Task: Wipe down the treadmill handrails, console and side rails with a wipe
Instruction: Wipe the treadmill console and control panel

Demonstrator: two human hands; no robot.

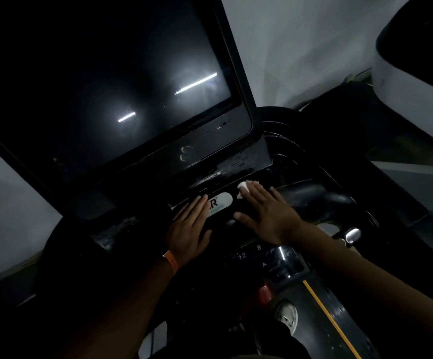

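The scene is dark. A black treadmill console (236, 161) fills the middle, with a large dark screen (122, 94) above it. My right hand (264, 213) lies flat with straight fingers on the console's lower panel and presses a white wipe (244, 186), which shows beyond its fingertips. My left hand (188, 229) rests flat on the same panel just to the left, fingers straight, partly covering a white oval logo label (222, 203). An orange band sits on my left wrist.
Below my hands are a keypad with numbers (259, 257), a red stop button (264, 294) and a silver handle end (352, 235). A black curved handrail (321, 200) runs to the right. Another machine (417, 55) stands at the upper right. Pale walls lie behind.
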